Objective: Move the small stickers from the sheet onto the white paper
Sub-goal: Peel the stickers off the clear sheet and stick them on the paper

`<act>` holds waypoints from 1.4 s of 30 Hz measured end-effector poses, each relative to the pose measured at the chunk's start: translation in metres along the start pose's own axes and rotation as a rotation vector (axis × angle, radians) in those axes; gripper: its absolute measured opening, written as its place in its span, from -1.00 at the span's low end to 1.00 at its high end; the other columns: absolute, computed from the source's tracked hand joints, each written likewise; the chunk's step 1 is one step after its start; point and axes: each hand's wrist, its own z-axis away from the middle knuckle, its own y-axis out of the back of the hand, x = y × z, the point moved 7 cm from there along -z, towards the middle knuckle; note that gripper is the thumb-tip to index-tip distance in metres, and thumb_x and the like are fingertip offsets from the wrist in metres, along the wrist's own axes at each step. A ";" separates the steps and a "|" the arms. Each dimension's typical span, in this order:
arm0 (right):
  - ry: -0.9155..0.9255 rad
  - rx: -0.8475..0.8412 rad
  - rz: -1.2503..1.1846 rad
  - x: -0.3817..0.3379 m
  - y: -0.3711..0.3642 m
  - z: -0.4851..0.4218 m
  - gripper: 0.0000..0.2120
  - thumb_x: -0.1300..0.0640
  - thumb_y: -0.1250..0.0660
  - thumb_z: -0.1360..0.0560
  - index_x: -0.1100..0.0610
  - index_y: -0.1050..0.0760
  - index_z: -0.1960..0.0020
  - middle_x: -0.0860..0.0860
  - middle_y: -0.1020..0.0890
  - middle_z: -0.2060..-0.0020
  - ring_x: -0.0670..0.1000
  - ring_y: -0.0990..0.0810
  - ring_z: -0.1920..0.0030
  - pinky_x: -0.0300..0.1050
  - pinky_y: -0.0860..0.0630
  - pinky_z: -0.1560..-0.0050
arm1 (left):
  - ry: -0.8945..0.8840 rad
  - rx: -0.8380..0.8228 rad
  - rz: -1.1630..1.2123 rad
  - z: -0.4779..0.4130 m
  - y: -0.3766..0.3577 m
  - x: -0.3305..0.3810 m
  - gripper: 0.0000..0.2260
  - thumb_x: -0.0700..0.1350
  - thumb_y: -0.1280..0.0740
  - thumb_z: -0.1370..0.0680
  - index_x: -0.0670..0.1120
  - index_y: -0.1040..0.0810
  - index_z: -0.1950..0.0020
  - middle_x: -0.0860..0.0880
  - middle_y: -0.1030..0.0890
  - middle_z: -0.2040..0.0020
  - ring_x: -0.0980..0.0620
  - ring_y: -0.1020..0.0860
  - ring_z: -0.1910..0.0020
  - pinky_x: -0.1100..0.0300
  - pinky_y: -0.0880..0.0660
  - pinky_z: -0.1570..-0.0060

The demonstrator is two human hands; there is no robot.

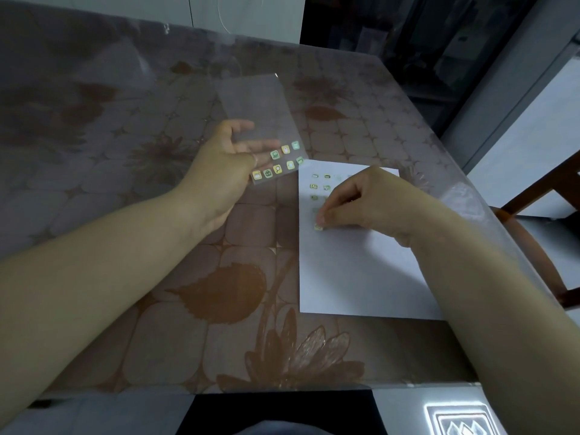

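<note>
Head view: the left hand (pixel 226 152) pinches the clear sheet (pixel 260 108), lifted at eleven o'clock from the white paper (pixel 361 277), with spare stickers (pixel 277 161) clustered on its near end. The right hand (pixel 361 199) pinches one sticker (pixel 319 227) down onto the paper. Risk: it could cling to the fingertip and lift crooked. Bare paper lies open toward six o'clock, and the table edge (pixel 489 215) runs close at three.

tablecloth (pixel 157 152) – brown, floral | paper (pixel 361 277) – white | stickers (pixel 277 161) yellow-green | sheet (pixel 257 102) clear

Dim, soft-focus wide-angle view; table (pixel 94 127) edges bow, glare at the lower right.
</note>
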 end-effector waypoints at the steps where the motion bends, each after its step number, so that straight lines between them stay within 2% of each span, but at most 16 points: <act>1: -0.002 0.001 0.007 0.000 0.000 0.001 -0.92 0.18 -0.51 -0.27 0.05 -0.66 0.37 -0.07 -0.62 0.43 -0.12 -0.51 0.29 -0.26 -0.42 0.20 | -0.003 -0.008 -0.004 0.000 -0.001 0.000 -0.65 -0.43 -0.14 -0.50 -0.10 -0.28 -0.20 -0.09 -0.60 -0.01 -0.15 -0.56 -0.13 -0.08 -0.42 -0.22; 8: 0.006 0.066 0.039 -0.001 -0.001 0.002 -0.90 0.17 -0.49 -0.29 0.04 -0.64 0.39 -0.10 -0.55 0.49 -0.11 -0.44 0.37 -0.23 -0.36 0.31 | -0.012 -0.019 -0.004 0.001 -0.003 0.001 -0.66 -0.43 -0.14 -0.51 -0.11 -0.28 -0.20 -0.09 -0.60 -0.01 -0.14 -0.56 -0.14 -0.03 -0.44 -0.19; 13: 0.009 0.092 0.049 0.000 -0.003 0.001 -0.89 0.20 -0.47 -0.30 0.09 -0.61 0.39 -0.12 -0.44 0.58 -0.05 -0.37 0.43 -0.15 -0.33 0.39 | -0.015 -0.031 -0.007 0.001 -0.004 0.001 -0.65 -0.45 -0.10 -0.51 -0.10 -0.29 -0.20 -0.06 -0.61 0.01 -0.02 -0.60 -0.03 0.04 -0.48 -0.15; 17: 0.011 0.091 0.051 0.001 -0.004 0.001 -0.87 0.21 -0.47 -0.29 0.11 -0.59 0.41 -0.10 -0.44 0.54 -0.06 -0.36 0.43 -0.13 -0.34 0.36 | -0.017 -0.036 -0.015 0.001 -0.003 -0.001 -0.63 -0.45 -0.07 -0.51 -0.09 -0.30 -0.21 -0.04 -0.62 0.00 0.08 -0.62 0.02 0.12 -0.51 -0.10; 19: 0.006 0.099 0.052 0.001 -0.001 0.000 -0.80 0.20 -0.52 -0.26 0.10 -0.52 0.44 -0.07 -0.43 0.50 -0.06 -0.34 0.43 -0.14 -0.33 0.36 | -0.023 -0.055 -0.016 0.001 -0.005 0.000 -0.63 -0.45 -0.06 -0.51 -0.09 -0.31 -0.21 -0.03 -0.63 0.01 0.10 -0.62 0.02 0.17 -0.51 -0.07; 22: -0.017 0.120 0.096 0.004 0.003 -0.002 -0.59 0.14 -0.57 -0.22 0.07 -0.30 0.41 -0.08 -0.33 0.46 -0.06 -0.26 0.44 -0.21 -0.23 0.42 | -0.029 -0.106 -0.005 0.004 -0.010 0.001 -0.64 -0.44 -0.10 -0.51 -0.09 -0.31 -0.21 -0.05 -0.63 0.00 0.04 -0.61 -0.03 0.19 -0.51 -0.03; 24: -0.014 0.106 0.125 0.003 0.002 -0.002 -0.55 0.12 -0.57 -0.23 0.07 -0.24 0.38 -0.07 -0.29 0.44 -0.05 -0.23 0.43 -0.20 -0.20 0.43 | -0.023 -0.142 0.006 0.006 -0.014 0.000 -0.65 -0.45 -0.07 -0.52 -0.09 -0.31 -0.20 -0.08 -0.62 -0.01 0.04 -0.61 -0.02 0.27 -0.53 0.08; 26: 0.017 0.155 0.095 -0.002 0.013 0.000 -0.60 0.07 -0.54 -0.28 0.05 -0.27 0.37 -0.06 -0.32 0.44 -0.07 -0.25 0.45 -0.20 -0.22 0.44 | -0.012 -0.162 0.014 0.007 -0.016 0.000 -0.64 -0.46 -0.04 -0.53 -0.10 -0.31 -0.20 -0.08 -0.61 -0.01 0.07 -0.62 0.00 0.31 -0.52 0.16; 28: 0.069 0.276 -0.080 -0.011 0.040 0.006 -0.66 0.06 -0.48 -0.35 0.03 -0.31 0.36 -0.07 -0.37 0.46 -0.12 -0.27 0.52 -0.28 -0.24 0.50 | 0.004 -0.165 0.038 0.007 -0.016 0.000 -0.64 -0.46 -0.03 -0.54 -0.10 -0.31 -0.21 -0.09 -0.61 -0.01 0.08 -0.62 0.01 0.30 -0.54 0.15; 30: 0.169 0.353 -0.253 -0.025 0.068 0.018 -0.72 0.14 -0.44 -0.39 0.02 -0.34 0.34 -0.13 -0.40 0.52 -0.16 -0.28 0.56 -0.34 -0.26 0.53 | 0.021 -0.182 0.089 0.007 -0.017 0.000 -0.65 -0.45 -0.03 -0.55 -0.10 -0.33 -0.21 -0.09 -0.62 -0.01 0.06 -0.63 0.02 0.27 -0.56 0.10; 33: 0.284 0.323 -0.115 -0.039 0.079 0.029 -0.81 0.21 -0.40 -0.39 0.01 -0.44 0.29 -0.10 -0.48 0.46 -0.16 -0.38 0.49 -0.29 -0.36 0.37 | 0.057 -0.237 0.160 0.010 -0.024 0.000 -0.66 -0.44 -0.03 -0.57 -0.11 -0.35 -0.21 -0.09 -0.63 0.00 0.06 -0.64 0.04 0.24 -0.58 0.08; 34: 0.313 0.298 -0.049 -0.041 0.074 0.028 -0.83 0.22 -0.41 -0.38 0.02 -0.48 0.27 -0.11 -0.48 0.47 -0.14 -0.38 0.47 -0.26 -0.36 0.36 | 0.067 -0.255 0.175 0.012 -0.026 0.000 -0.67 -0.44 -0.03 -0.57 -0.11 -0.36 -0.20 -0.08 -0.63 0.00 0.06 -0.64 0.05 0.23 -0.58 0.07; 36: 0.359 0.285 0.037 -0.040 0.058 0.022 -0.89 0.20 -0.44 -0.39 0.04 -0.53 0.24 -0.16 -0.39 0.53 -0.20 -0.32 0.51 -0.35 -0.32 0.41 | 0.080 -0.280 0.192 0.014 -0.029 -0.001 -0.67 -0.43 -0.04 -0.57 -0.11 -0.37 -0.20 -0.08 -0.63 -0.02 0.06 -0.64 0.05 0.21 -0.59 0.08; 38: 0.430 0.364 0.110 -0.037 0.044 0.015 -0.92 0.13 -0.45 -0.39 0.01 -0.56 0.21 -0.16 -0.34 0.49 -0.20 -0.31 0.48 -0.44 -0.26 0.40 | 0.083 -0.295 0.194 0.016 -0.031 0.000 -0.67 -0.44 -0.05 -0.56 -0.12 -0.38 -0.21 -0.11 -0.61 -0.05 0.05 -0.63 0.04 0.19 -0.60 0.08; 40: 0.502 0.455 0.133 -0.033 0.033 0.010 -0.93 0.10 -0.45 -0.40 -0.05 -0.58 0.16 -0.17 -0.35 0.37 -0.22 -0.34 0.40 -0.43 -0.29 0.32 | 0.079 -0.304 0.186 0.018 -0.032 0.000 -0.66 -0.45 -0.05 -0.56 -0.12 -0.39 -0.19 -0.12 -0.58 -0.07 0.03 -0.62 0.03 0.19 -0.59 0.05; 42: 0.543 0.512 0.146 -0.030 0.023 0.007 -0.89 0.11 -0.46 -0.39 0.02 -0.63 0.08 -0.18 -0.33 0.32 -0.27 -0.38 0.33 -0.45 -0.31 0.27 | 0.094 -0.310 0.195 0.019 -0.034 -0.001 -0.66 -0.45 -0.05 -0.55 -0.13 -0.39 -0.20 -0.13 -0.57 -0.07 0.03 -0.61 0.06 0.18 -0.57 0.04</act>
